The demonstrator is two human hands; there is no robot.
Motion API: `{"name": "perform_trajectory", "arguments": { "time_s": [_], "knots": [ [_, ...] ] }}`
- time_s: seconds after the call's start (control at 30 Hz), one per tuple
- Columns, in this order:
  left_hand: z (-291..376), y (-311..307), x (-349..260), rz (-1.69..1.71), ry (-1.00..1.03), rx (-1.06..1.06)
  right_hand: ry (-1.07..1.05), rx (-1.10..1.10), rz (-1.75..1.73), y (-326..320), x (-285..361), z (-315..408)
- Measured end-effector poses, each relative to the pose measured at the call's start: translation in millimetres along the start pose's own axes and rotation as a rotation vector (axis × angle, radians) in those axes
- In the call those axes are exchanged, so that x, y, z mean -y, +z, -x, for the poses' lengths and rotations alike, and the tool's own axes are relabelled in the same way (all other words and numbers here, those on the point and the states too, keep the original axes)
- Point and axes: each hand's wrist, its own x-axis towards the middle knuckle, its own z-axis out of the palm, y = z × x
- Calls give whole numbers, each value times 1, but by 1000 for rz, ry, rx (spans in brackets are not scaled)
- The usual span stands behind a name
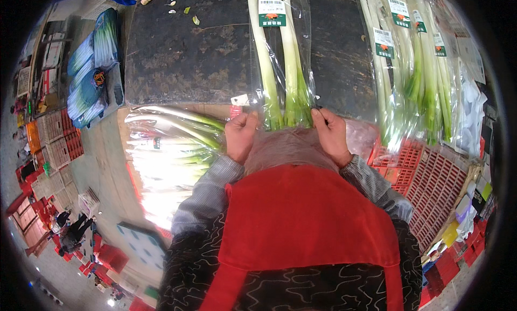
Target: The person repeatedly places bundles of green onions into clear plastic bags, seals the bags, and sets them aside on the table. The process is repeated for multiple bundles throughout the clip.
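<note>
A clear plastic bag [278, 61] with several leeks [287, 81] in it lies lengthwise on the dark table before me, white stems away from me and green ends near me. It bears a white and green label [272, 13]. My left hand [241, 135] pinches the near left corner of the bag between thumb and curled fingers. At its near right corner, my right hand [332, 134] has the same pinch. The leeks' cut green ends lie between the two hands, close to my red apron [307, 218].
More bagged, labelled leeks [428, 81] lie on the table's right side. At the lower left, bagged leeks [173, 157] fill a container beside my left arm. Red plastic crates [398, 161] stand below the right side. Blue-wrapped leek bundles [95, 73] lie at far left; a person [72, 234] is beyond.
</note>
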Motion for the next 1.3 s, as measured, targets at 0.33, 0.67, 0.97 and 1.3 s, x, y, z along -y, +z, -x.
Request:
{"name": "perform_trajectory", "arguments": {
  "time_s": [0.33,0.67,0.97,1.3],
  "knots": [
    [-28,45,53,161,-271,-109,123,-17,-68,1,4,-4],
    [25,22,-52,651,-39,693,463,739,-595,21,-4,20],
    [90,-55,-40,75,127,-15,-220,779,199,53,41,-2],
    [106,-161,175,-395,-658,-941,-463,61,418,-11,78,-99]
  ]
}}
